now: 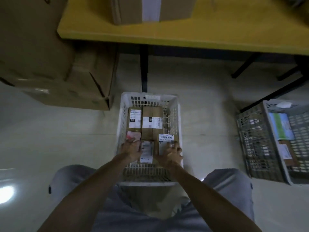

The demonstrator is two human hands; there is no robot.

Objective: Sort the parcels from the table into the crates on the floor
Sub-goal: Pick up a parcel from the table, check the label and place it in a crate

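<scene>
A white slatted crate (177,124) stands on the floor below me, packed with several brown parcels bearing white labels. A long parcel (151,122) lies in its middle. Both my arms reach down into the crate's near end. My left hand (132,149) rests with spread fingers on a pinkish parcel (133,136) at the left. My right hand (173,152) lies with splayed fingers on a labelled parcel (165,141) at the right. A small labelled parcel (147,152) marked "4-3" sits between the two hands.
A yellow table (209,29) stands beyond the crate with a taped cardboard box (150,9) on it; its black legs reach the floor. Large cardboard boxes (55,69) are stacked at the left. A grey crate (255,141) holding parcels stands at the right.
</scene>
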